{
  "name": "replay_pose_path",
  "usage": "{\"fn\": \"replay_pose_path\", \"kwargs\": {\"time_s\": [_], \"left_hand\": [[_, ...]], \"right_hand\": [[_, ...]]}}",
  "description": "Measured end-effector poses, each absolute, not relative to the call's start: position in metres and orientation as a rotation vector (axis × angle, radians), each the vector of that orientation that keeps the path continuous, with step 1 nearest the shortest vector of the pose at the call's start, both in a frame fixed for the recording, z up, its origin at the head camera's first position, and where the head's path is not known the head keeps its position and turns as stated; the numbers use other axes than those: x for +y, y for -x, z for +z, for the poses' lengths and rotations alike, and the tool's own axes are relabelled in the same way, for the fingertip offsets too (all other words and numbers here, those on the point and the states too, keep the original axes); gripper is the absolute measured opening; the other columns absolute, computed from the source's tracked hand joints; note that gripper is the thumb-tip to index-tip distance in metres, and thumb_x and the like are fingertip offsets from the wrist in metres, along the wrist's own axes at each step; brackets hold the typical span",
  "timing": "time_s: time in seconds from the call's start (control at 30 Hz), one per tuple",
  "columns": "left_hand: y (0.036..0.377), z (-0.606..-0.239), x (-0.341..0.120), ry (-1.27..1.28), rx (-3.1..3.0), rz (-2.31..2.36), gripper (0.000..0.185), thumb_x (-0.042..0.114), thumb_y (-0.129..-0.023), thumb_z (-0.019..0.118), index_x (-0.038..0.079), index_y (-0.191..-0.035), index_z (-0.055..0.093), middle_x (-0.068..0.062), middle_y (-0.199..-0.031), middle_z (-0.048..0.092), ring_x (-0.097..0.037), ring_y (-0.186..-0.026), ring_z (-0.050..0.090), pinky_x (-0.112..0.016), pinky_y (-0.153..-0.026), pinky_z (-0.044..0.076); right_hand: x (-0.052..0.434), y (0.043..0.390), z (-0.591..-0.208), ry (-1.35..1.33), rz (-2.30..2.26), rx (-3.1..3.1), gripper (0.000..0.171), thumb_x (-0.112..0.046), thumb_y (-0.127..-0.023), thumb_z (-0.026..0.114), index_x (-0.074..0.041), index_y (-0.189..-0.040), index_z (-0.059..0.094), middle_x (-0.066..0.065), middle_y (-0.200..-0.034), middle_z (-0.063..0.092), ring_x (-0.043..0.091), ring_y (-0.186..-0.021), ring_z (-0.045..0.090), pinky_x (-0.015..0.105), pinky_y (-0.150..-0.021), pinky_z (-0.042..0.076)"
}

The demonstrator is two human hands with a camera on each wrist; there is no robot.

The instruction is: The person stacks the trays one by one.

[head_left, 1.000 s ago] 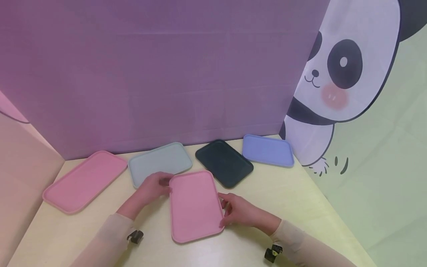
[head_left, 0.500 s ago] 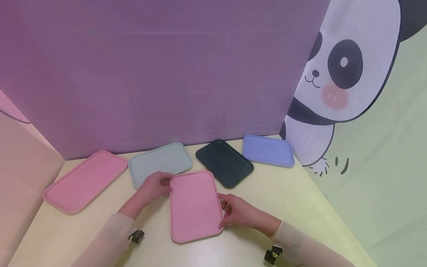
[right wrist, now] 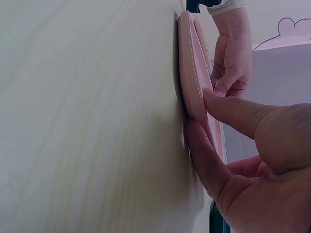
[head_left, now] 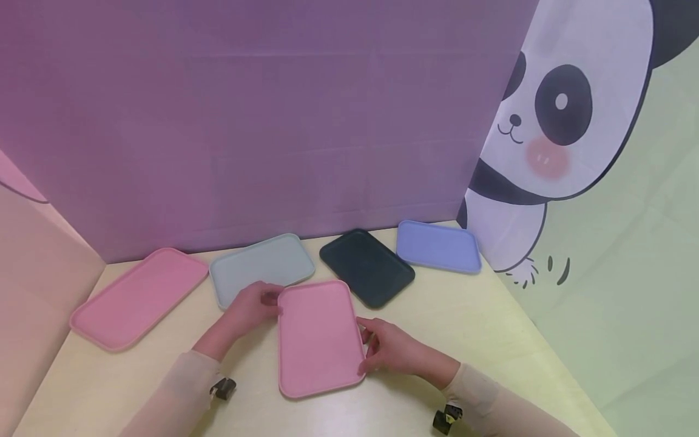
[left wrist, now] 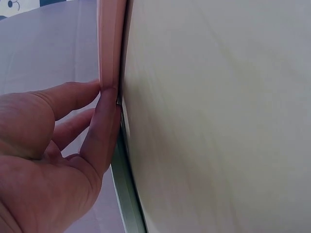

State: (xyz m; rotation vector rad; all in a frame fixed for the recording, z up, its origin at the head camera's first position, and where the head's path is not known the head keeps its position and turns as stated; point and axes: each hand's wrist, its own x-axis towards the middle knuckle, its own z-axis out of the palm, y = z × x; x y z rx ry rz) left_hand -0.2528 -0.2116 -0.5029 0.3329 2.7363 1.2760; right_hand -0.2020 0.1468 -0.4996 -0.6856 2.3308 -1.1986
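A pink rectangular tray (head_left: 321,340) with a raised rim lies face up in the middle of the head view. My left hand (head_left: 252,306) pinches its left edge near the far corner. At the right edge, nearer the front corner, my right hand (head_left: 398,349) does the same. In the left wrist view the thumb of the left hand (left wrist: 58,141) touches the rim of the tray (left wrist: 111,43), with a finger at its underside. The right wrist view has the right hand (right wrist: 262,165) with its thumb on the rim (right wrist: 190,73) and a finger tucked beneath.
Along the back of the wooden table (head_left: 322,419) lie a second pink tray (head_left: 139,297), a pale grey-green tray (head_left: 262,264), a dark green tray (head_left: 367,267) and a lilac-blue tray (head_left: 438,247). A purple wall (head_left: 284,121) stands behind them, a panda-printed wall (head_left: 601,255) at right.
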Motion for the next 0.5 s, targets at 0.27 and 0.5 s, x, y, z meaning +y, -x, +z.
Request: {"fn": "replay_pose_path", "kwargs": {"time_s": [0.27, 0.5], "left_hand": [[0.2531, -0.5053, -0.2124, -0.354, 2.740, 1.270, 0.042, -0.002, -0.095, 0.082, -0.008, -0.136, 0.072, -0.021, -0.125, 0.076, -0.036, -0.114, 0.074, -0.053, -0.099, 0.062], [0.2536, -0.5092, -0.2150, -0.366, 2.769, 1.250, 0.044, 0.001, -0.095, 0.083, -0.007, -0.137, 0.071, -0.021, -0.123, 0.076, -0.037, -0.113, 0.074, -0.052, -0.099, 0.062]], "right_hand": [[0.1487, 0.2006, -0.4990, 0.694, -1.198, 2.332, 0.096, 0.000, -0.083, 0.096, 0.007, -0.164, 0.044, 0.009, -0.105, 0.064, 0.015, -0.080, 0.066, 0.024, -0.069, 0.056], [0.1496, 0.2017, -0.5018, 0.676, -1.220, 2.309, 0.097, 0.001, -0.083, 0.096, 0.007, -0.164, 0.043, 0.009, -0.104, 0.064, 0.015, -0.080, 0.067, 0.024, -0.068, 0.056]]}}
